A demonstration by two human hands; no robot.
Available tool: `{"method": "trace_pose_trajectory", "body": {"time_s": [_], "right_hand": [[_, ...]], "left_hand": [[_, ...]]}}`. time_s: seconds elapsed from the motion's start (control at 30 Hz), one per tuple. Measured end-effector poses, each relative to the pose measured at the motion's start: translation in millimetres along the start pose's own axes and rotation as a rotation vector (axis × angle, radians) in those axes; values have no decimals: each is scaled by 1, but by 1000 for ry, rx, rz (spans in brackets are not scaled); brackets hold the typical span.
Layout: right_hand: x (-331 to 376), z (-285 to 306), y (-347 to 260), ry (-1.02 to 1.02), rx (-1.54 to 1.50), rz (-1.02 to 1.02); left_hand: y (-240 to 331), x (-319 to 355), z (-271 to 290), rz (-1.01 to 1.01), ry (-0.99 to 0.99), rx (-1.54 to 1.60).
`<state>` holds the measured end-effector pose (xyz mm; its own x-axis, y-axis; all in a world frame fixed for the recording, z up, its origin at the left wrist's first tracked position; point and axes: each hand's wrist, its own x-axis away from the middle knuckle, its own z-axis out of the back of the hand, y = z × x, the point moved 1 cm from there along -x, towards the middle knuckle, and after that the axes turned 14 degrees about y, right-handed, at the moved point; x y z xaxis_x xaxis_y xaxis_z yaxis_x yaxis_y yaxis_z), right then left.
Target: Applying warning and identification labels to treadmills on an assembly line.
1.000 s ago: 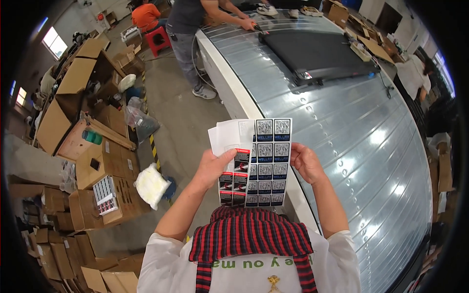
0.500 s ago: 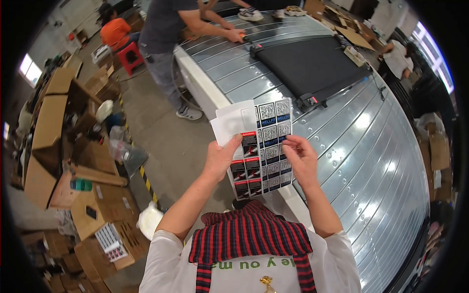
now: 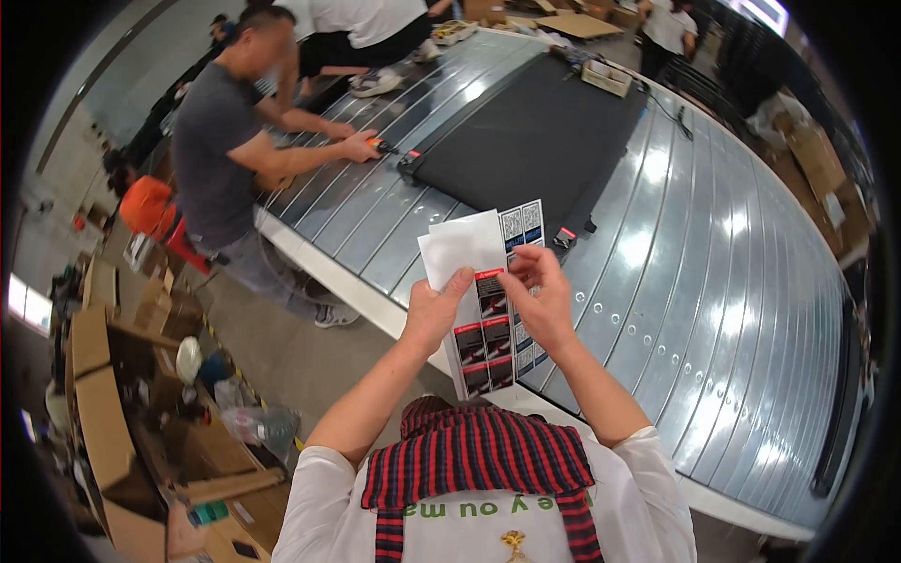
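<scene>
Beside metal-topped counter (image 3: 648, 328): holding up sticker sheets (image 3: 486, 347) at near edge, pinching with left hand (image 3: 435, 311), thumb on top; curling right hand (image 3: 544, 302) over right side, no telling whether pinching or hovering. Possibly risking fanning or dropping layers by slackening left grip, or creasing by pressing hard with right.

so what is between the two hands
In the head view, sticker sheets lie between the left hand and the right hand; the left one grips them.
</scene>
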<state>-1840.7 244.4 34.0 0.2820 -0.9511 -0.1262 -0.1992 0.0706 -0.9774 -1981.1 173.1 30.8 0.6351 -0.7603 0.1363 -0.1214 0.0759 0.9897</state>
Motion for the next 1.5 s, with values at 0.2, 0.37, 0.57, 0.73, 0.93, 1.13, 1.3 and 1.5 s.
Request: {"method": "trace_pose_trajectory", "body": {"time_s": [0.2,0.37,0.57,0.73,0.93,1.13,1.3,1.5], "right_hand": [[-19,-16,-9,288,390,370],[-31,-24,-13,376,483,372],[-31,-36,-12,619,634,420],[-20,-35,-10,765,767,369],[-19,-41,-18,806,701,283],[-32,-42,2,649,672,133],[-47,-44,21,555,153,-6],[-43,-23,-12,845,105,288]], "left_hand": [[12,-57,-23,-117,-317,-41],[22,-89,-36,-180,-526,-90],[14,-119,-50,-295,-715,-75],[13,-123,-66,-391,-851,67],[23,-124,-68,-435,-942,36],[6,-147,-51,-393,-877,-70],[5,-164,-26,-401,-687,-115],[14,-215,-15,-404,-498,28]]}}
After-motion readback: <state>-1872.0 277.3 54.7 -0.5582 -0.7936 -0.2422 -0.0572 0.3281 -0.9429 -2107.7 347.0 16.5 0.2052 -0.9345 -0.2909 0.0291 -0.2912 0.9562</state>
